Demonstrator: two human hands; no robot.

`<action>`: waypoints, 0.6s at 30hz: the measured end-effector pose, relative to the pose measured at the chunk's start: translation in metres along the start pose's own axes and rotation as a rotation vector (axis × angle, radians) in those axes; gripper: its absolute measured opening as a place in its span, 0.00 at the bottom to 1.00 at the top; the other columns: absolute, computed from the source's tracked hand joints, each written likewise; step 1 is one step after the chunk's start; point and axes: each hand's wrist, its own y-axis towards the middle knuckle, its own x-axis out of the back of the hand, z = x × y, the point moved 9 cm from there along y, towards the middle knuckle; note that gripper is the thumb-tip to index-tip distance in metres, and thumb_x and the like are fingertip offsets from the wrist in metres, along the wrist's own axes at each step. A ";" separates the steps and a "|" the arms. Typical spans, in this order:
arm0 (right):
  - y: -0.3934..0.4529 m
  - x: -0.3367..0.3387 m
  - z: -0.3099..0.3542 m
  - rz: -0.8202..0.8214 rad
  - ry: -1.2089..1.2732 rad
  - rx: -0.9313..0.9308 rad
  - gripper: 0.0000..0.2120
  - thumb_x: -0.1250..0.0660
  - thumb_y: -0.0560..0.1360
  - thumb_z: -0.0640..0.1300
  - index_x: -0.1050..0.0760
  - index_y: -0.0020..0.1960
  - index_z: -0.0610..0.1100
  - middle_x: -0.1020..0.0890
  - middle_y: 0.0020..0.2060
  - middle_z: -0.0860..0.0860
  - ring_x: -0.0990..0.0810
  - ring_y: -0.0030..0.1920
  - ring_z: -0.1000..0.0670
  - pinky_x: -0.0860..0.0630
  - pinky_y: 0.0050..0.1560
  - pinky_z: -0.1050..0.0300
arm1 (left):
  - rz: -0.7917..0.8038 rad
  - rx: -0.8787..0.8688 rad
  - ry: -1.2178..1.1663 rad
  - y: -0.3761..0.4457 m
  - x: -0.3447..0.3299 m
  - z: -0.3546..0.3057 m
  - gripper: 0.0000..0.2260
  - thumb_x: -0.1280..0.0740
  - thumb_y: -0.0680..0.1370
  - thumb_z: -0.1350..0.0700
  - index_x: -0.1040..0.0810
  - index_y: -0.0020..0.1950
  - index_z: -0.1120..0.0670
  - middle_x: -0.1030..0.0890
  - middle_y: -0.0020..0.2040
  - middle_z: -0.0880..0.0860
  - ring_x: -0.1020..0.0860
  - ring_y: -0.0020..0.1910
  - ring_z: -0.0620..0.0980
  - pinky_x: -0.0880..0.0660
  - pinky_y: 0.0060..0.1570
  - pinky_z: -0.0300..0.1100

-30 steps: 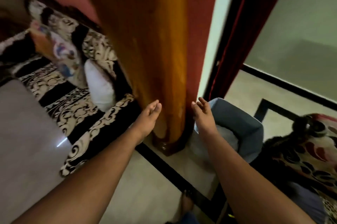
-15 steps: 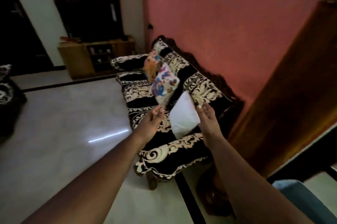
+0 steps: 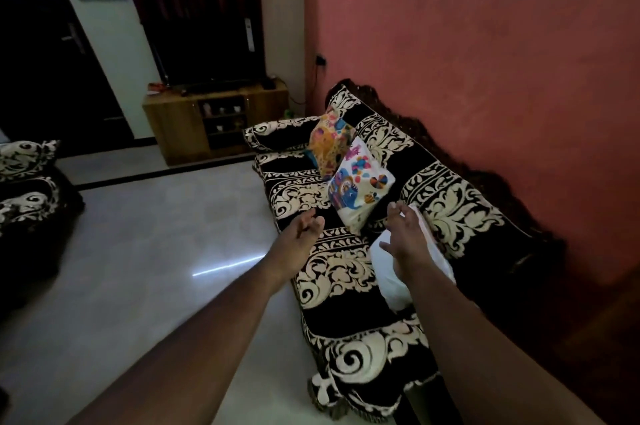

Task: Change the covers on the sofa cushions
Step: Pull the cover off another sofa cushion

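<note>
Fingers (image 3: 398, 217) of both hands spread, empty, over the bare white cushion (image 3: 391, 282); a sloppy grab could knock the printed cushion (image 3: 360, 191) off the sofa (image 3: 346, 272).

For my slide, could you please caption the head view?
Both open hands, left hand and right hand, reach toward the plain white cushion on the sofa.

Right hand (image 3: 403, 244) covers the middle of the plain white cushion (image 3: 393, 281), so can't tell if it's actually touching. The orange cushion (image 3: 329, 139) is half tucked behind the white cartoon cushion (image 3: 360, 192). Second sofa (image 3: 29, 182) is chopped off at the left edge. Shelf stuff in the wooden cabinet (image 3: 180, 123) is too tiny to make out.
</note>
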 end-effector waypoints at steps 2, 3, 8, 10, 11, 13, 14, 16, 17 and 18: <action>0.032 -0.028 -0.004 0.027 0.012 -0.036 0.19 0.38 0.83 0.55 0.33 0.71 0.51 0.24 0.60 0.53 0.23 0.57 0.52 0.24 0.64 0.43 | -0.018 0.034 0.008 0.030 0.018 0.004 0.39 0.39 0.73 0.30 0.37 0.80 0.48 0.30 0.75 0.46 0.31 0.71 0.44 0.33 0.74 0.51; 0.052 -0.045 -0.006 0.042 0.010 -0.050 0.22 0.36 0.81 0.58 0.33 0.72 0.52 0.24 0.64 0.50 0.24 0.61 0.49 0.25 0.66 0.39 | -0.021 0.054 0.002 0.049 0.030 0.005 0.39 0.39 0.72 0.30 0.36 0.79 0.48 0.29 0.74 0.46 0.30 0.71 0.45 0.32 0.73 0.52; 0.137 -0.111 -0.023 0.077 -0.058 -0.088 0.21 0.34 0.79 0.61 0.30 0.67 0.55 0.25 0.68 0.49 0.25 0.66 0.45 0.28 0.68 0.36 | -0.004 0.081 -0.040 0.131 0.086 0.011 0.31 0.39 0.75 0.34 0.32 0.76 0.46 0.26 0.68 0.43 0.29 0.67 0.44 0.31 0.70 0.46; 0.167 -0.134 -0.032 0.064 -0.095 -0.086 0.18 0.32 0.76 0.64 0.28 0.61 0.59 0.25 0.68 0.50 0.24 0.65 0.45 0.27 0.68 0.36 | 0.019 0.102 -0.054 0.167 0.108 0.023 0.27 0.40 0.78 0.37 0.31 0.74 0.47 0.24 0.65 0.42 0.28 0.66 0.43 0.31 0.67 0.43; 0.181 -0.143 -0.037 0.051 -0.102 -0.084 0.17 0.31 0.75 0.64 0.28 0.59 0.60 0.24 0.67 0.50 0.24 0.65 0.45 0.26 0.67 0.37 | 0.028 0.110 -0.055 0.186 0.118 0.031 0.28 0.39 0.78 0.37 0.32 0.75 0.48 0.25 0.66 0.43 0.28 0.66 0.44 0.31 0.66 0.43; 0.208 -0.161 -0.046 -0.005 -0.107 -0.089 0.14 0.31 0.77 0.60 0.28 0.60 0.58 0.24 0.66 0.48 0.23 0.64 0.45 0.23 0.63 0.40 | 0.060 0.129 -0.038 0.226 0.138 0.047 0.35 0.39 0.76 0.34 0.35 0.79 0.49 0.27 0.71 0.46 0.28 0.69 0.46 0.31 0.68 0.45; 0.220 -0.168 -0.051 -0.043 -0.109 -0.091 0.14 0.31 0.79 0.57 0.28 0.62 0.55 0.23 0.65 0.48 0.23 0.63 0.45 0.21 0.57 0.45 | 0.073 0.133 -0.025 0.242 0.145 0.053 0.37 0.39 0.74 0.32 0.36 0.79 0.49 0.27 0.73 0.47 0.28 0.70 0.47 0.30 0.69 0.46; 0.241 -0.182 -0.055 -0.115 -0.096 -0.093 0.16 0.32 0.80 0.54 0.29 0.65 0.50 0.23 0.64 0.47 0.23 0.62 0.46 0.23 0.49 0.52 | 0.120 0.137 -0.027 0.283 0.161 0.063 0.39 0.37 0.72 0.30 0.35 0.79 0.47 0.28 0.74 0.48 0.27 0.70 0.49 0.29 0.70 0.50; 0.249 -0.187 -0.060 -0.133 -0.104 -0.104 0.17 0.33 0.81 0.53 0.29 0.66 0.49 0.24 0.65 0.47 0.23 0.62 0.46 0.23 0.50 0.53 | 0.131 0.146 -0.032 0.300 0.167 0.070 0.39 0.37 0.71 0.28 0.34 0.78 0.46 0.27 0.73 0.48 0.27 0.70 0.49 0.29 0.71 0.52; 0.259 -0.193 -0.066 -0.151 -0.118 -0.120 0.18 0.33 0.80 0.53 0.29 0.68 0.48 0.24 0.65 0.47 0.23 0.62 0.47 0.23 0.53 0.51 | 0.159 0.160 -0.037 0.321 0.172 0.076 0.40 0.36 0.70 0.27 0.33 0.77 0.46 0.27 0.73 0.49 0.26 0.69 0.49 0.29 0.71 0.54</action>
